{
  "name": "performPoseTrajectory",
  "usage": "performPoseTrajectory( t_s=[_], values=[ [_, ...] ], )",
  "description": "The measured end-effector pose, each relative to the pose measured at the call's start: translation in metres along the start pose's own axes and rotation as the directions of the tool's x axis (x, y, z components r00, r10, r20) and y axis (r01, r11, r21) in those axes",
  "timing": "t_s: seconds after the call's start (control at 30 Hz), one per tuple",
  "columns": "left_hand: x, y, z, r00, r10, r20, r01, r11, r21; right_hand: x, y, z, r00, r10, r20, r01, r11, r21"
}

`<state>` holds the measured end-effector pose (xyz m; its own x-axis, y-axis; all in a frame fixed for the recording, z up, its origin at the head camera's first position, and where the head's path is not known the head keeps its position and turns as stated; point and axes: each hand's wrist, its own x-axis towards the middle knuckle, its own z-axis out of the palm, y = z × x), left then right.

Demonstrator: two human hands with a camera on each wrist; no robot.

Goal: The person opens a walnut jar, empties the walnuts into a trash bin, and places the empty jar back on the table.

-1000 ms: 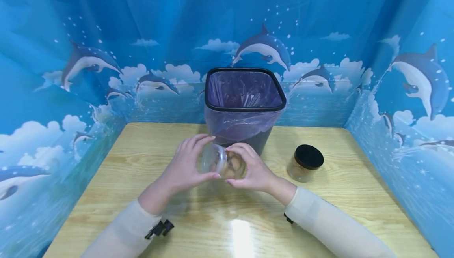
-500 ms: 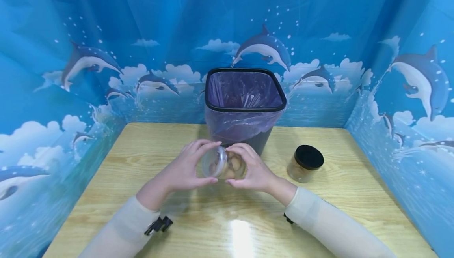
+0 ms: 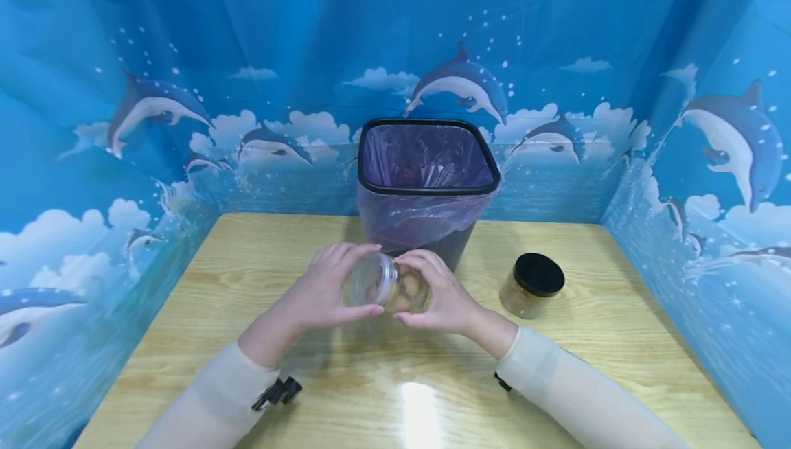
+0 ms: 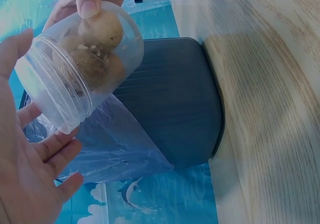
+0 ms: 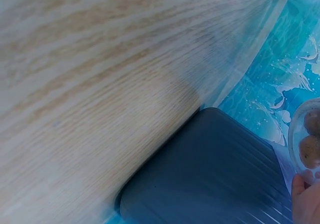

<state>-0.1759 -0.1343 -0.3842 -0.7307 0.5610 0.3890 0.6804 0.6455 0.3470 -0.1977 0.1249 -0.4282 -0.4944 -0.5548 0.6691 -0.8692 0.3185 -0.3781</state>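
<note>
A clear plastic jar (image 3: 389,288) with brown round pieces inside lies on its side in the air, just above the wooden table (image 3: 235,284). My right hand (image 3: 415,286) grips its body, with fingers over the top and thumb beneath. My left hand (image 3: 375,279) is curled round the jar's threaded mouth end. In the left wrist view the jar (image 4: 85,59) tilts towards my palm, my left fingers (image 4: 55,144) lie under its rim, and a right fingertip (image 4: 90,4) presses on its top. The right wrist view catches only the jar's edge (image 5: 307,139).
A black square bin (image 3: 428,121) with a purple liner stands right behind my hands, at the table's back middle. A second jar with a black lid (image 3: 533,284) stands to the right of my right hand. Blue dolphin-print curtains enclose the table on three sides.
My left fingers have shifted slightly around the jar's mouth end. The jar and my right hand stay almost in place.
</note>
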Motion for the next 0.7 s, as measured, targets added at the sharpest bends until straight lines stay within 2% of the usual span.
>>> performPoseTrajectory(
  t_s=[0.37,0.7],
  values=[
    [0.0006,0.0003,0.0003,0.999,-0.029,-0.018,0.030,0.999,0.022,-0.0006,0.0011,0.0003,1.000,-0.008,-0.015,0.007,1.000,-0.006],
    [-0.0019,-0.0017,0.0019,0.996,-0.078,-0.040,0.078,0.997,0.001,-0.0029,0.0002,-0.0040,1.000,0.027,-0.007,-0.027,1.000,-0.006]
  ],
)
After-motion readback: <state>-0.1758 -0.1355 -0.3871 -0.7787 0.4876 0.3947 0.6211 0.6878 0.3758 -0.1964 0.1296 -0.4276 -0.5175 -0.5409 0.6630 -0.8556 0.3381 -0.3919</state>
